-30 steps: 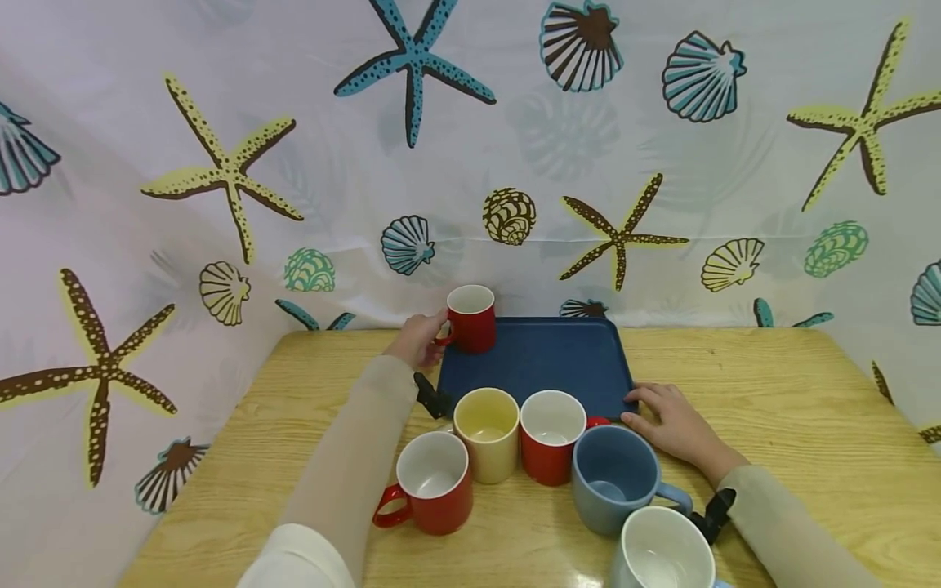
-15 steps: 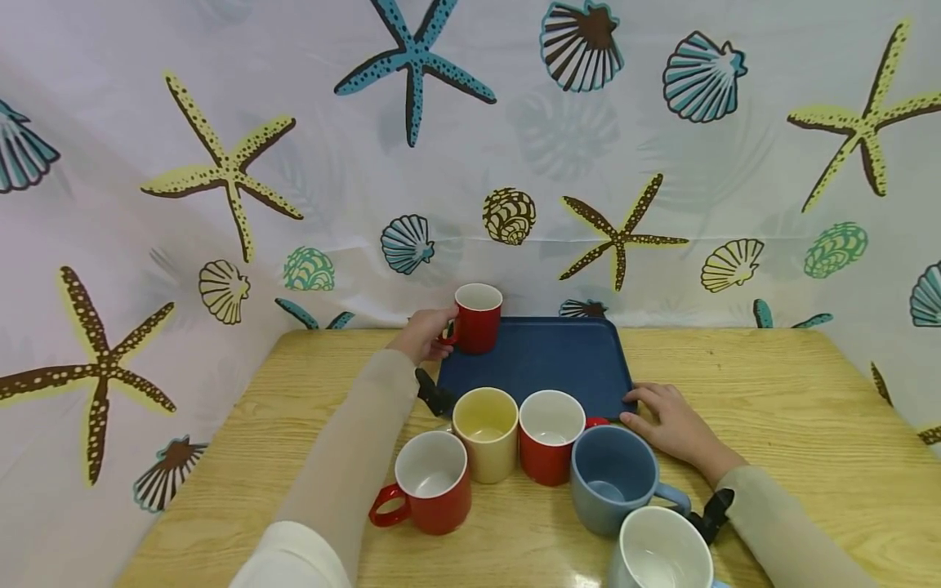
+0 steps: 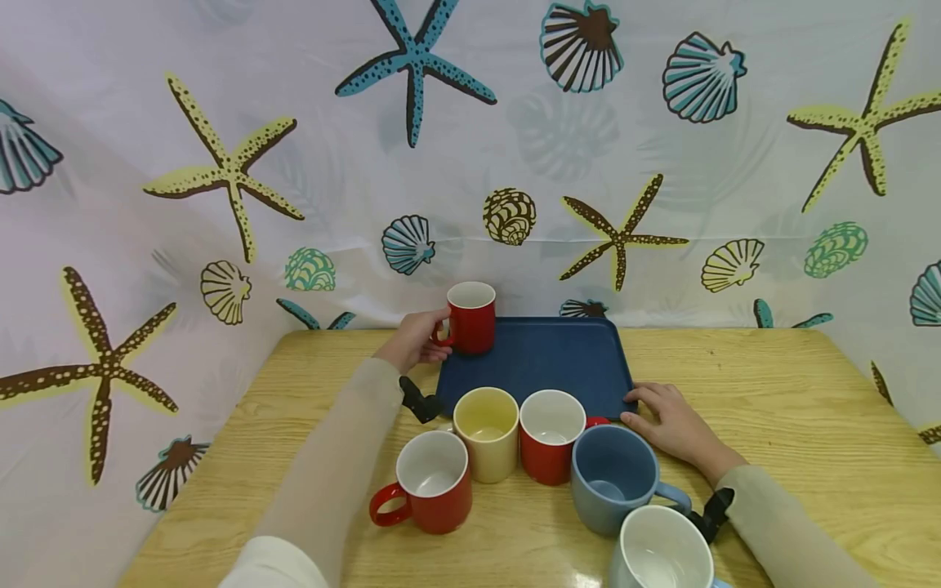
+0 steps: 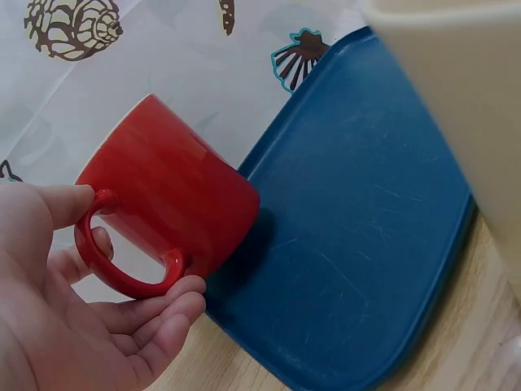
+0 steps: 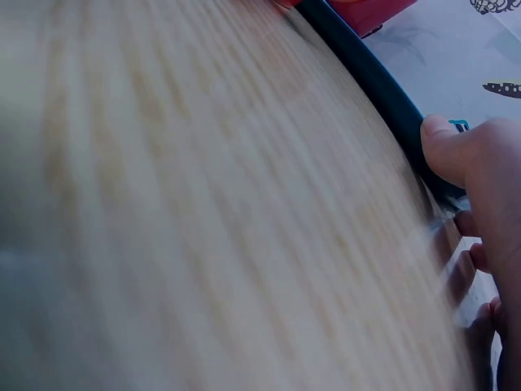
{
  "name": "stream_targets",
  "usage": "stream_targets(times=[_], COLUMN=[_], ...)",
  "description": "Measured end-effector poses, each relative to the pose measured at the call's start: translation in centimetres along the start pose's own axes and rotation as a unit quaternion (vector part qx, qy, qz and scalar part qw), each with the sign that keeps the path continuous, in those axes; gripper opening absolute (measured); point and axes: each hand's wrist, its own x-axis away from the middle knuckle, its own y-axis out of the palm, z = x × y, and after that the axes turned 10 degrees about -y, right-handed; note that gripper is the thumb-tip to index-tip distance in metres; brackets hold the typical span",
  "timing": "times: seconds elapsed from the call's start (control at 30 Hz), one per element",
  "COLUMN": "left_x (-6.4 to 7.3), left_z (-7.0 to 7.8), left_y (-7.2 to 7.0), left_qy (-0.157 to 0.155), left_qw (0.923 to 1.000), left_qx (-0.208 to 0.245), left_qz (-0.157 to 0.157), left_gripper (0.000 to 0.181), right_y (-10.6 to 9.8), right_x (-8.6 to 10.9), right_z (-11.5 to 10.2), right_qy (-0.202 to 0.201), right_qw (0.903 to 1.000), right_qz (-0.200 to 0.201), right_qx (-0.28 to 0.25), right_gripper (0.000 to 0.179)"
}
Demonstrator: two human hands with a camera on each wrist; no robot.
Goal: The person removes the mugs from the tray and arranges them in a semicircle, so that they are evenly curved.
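Note:
My left hand (image 3: 416, 343) holds a red mug (image 3: 473, 322) by its handle. Thumb at the handle's top and fingers around its lower part show in the left wrist view, where the mug (image 4: 175, 187) looks tilted. It is over the far left corner of a dark blue tray (image 3: 544, 359); whether its base touches is unclear. At the tray's near right corner rests my right hand (image 3: 672, 420), with thumb and fingertips against the rim. Its thumb (image 5: 446, 151) touches the tray's edge (image 5: 391, 102) in the right wrist view.
In front of the tray stand a yellow mug (image 3: 488, 449), a second red mug (image 3: 546, 457), a blue mug (image 3: 606, 498), a red mug (image 3: 441, 506) at left and a pale mug (image 3: 654, 547) nearest. A patterned cloth (image 3: 470, 180) hangs behind the wooden table (image 3: 772, 392).
The red mug in my left hand shifts slightly right, then back left, and the left forearm swings a little outward. My right hand stays where it is.

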Motion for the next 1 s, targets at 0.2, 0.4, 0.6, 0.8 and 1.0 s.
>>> stream_targets(times=[0.2, 0.4, 0.6, 0.8, 1.0], left_x=[0.3, 0.3, 0.6, 1.4, 2.2], left_z=[-0.3, -0.8, -1.4, -1.8, -2.1], left_y=[-0.7, -1.1, -1.4, -1.7, -1.9], left_qy=[0.004, 0.003, 0.001, 0.009, 0.022], left_qw=[0.9997, 0.9991, 0.9986, 0.9987, 0.9985], left_qx=[0.024, 0.032, 0.034, 0.029, 0.024], left_qz=[-0.011, -0.027, -0.041, -0.041, -0.044], left_gripper=[0.052, 0.049, 0.057, 0.058, 0.051], right_y=[-0.2, 0.0, 0.1, 0.1, 0.2], right_x=[-0.1, 0.0, 0.0, 0.0, 0.0], right_z=[-0.2, -0.1, -0.3, -0.2, 0.0], right_qy=[-0.004, -0.003, -0.008, -0.014, -0.014], right_qw=[1.0, 1.0, 1.0, 0.9999, 0.9999], right_qz=[0.002, -0.001, 0.003, 0.008, 0.009], right_qx=[-0.003, 0.001, -0.002, -0.002, 0.001], right_gripper=[0.041, 0.041, 0.039, 0.039, 0.039])
